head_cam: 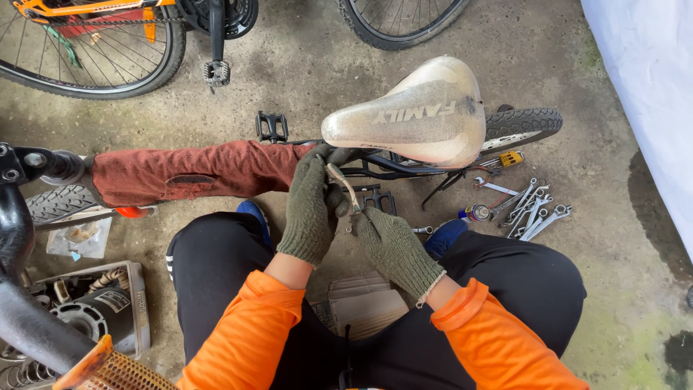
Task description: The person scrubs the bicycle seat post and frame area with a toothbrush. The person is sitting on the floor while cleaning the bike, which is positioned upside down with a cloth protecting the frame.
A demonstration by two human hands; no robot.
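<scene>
Both green-gloved hands worked beneath the worn beige bicycle saddle. The left hand and the right hand had their fingers closed on a slim metal wrench.

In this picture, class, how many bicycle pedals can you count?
3: one pedal top left beneath the orange bicycle, one left of the saddle, one between the gloved hands. Others may be hidden.
</scene>
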